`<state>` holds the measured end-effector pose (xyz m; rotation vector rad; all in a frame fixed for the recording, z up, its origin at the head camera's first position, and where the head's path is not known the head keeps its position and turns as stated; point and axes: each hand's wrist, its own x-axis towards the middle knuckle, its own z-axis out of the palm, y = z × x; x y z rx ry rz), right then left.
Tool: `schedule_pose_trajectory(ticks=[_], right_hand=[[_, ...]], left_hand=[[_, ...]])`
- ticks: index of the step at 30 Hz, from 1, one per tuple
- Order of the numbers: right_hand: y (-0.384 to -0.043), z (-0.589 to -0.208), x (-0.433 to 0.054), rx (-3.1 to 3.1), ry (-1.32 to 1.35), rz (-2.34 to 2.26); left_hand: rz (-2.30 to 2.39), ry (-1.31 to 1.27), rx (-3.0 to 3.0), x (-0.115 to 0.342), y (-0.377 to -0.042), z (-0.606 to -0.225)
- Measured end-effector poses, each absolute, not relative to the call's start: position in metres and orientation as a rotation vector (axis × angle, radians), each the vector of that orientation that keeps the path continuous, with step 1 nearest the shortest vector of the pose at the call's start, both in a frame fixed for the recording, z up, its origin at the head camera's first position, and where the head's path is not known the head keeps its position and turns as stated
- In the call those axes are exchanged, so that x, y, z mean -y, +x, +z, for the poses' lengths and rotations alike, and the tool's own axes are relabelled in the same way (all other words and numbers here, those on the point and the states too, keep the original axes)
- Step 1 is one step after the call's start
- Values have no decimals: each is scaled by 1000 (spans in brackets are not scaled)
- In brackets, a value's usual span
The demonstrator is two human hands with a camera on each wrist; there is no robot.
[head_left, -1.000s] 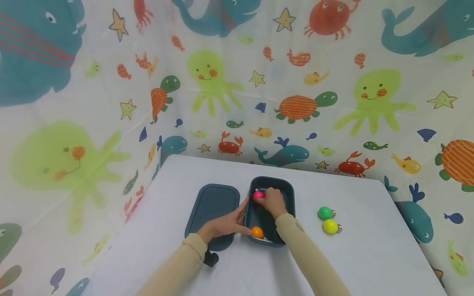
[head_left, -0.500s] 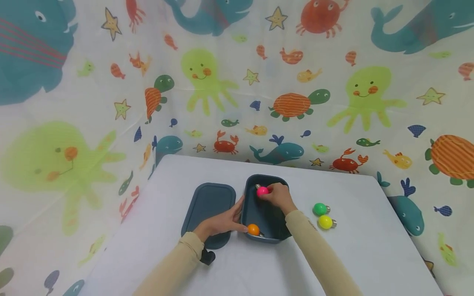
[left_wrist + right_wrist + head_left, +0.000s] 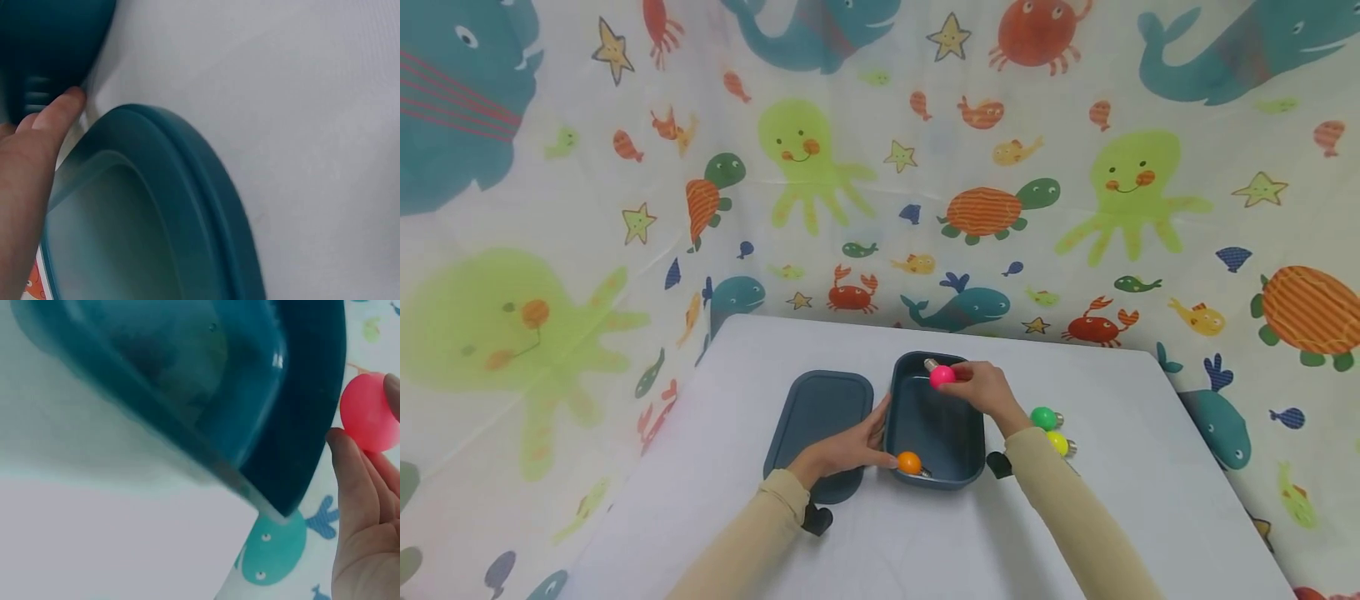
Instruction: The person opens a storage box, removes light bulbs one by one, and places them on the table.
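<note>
My right hand (image 3: 988,387) pinches a pink light bulb (image 3: 942,377) between thumb and fingers, above the far part of a dark blue box (image 3: 943,429). The bulb's metal base points up and to the left. In the right wrist view the pink ball (image 3: 367,415) is by the box rim (image 3: 187,434). My left hand (image 3: 850,450) lies along the box's left side with fingers extended, the thumb near the front left corner. Inside that corner sits an orange bulb (image 3: 909,463). The left wrist view has a fingertip touching the box's outer wall (image 3: 56,37).
A dark blue lid (image 3: 816,408) lies flat left of the box, partly under my left hand. Right of the box are a green bulb (image 3: 1042,418) and a yellow bulb (image 3: 1057,442), the yellow one partly hidden by my sleeve. A patterned cloth (image 3: 850,242) hangs behind the white table.
My right hand has lifted the pink bulb from inside the box, up and slightly to the right. The left hand stays at the box's left side. The head view has shifted a little.
</note>
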<state>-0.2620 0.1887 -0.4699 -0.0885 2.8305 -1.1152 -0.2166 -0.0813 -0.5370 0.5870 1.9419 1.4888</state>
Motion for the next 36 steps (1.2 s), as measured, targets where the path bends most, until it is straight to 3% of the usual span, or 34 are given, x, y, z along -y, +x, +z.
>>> schedule_pose_trajectory(ticks=[24,36], right_hand=[[-227,-476,-245,-2641,-35,-1297],[-214,-478,-277,-2601,-157,-1281]], left_hand=[[1509,598,-1904,84,-218,-538],[1498,602,-1903,85,-221,-537]])
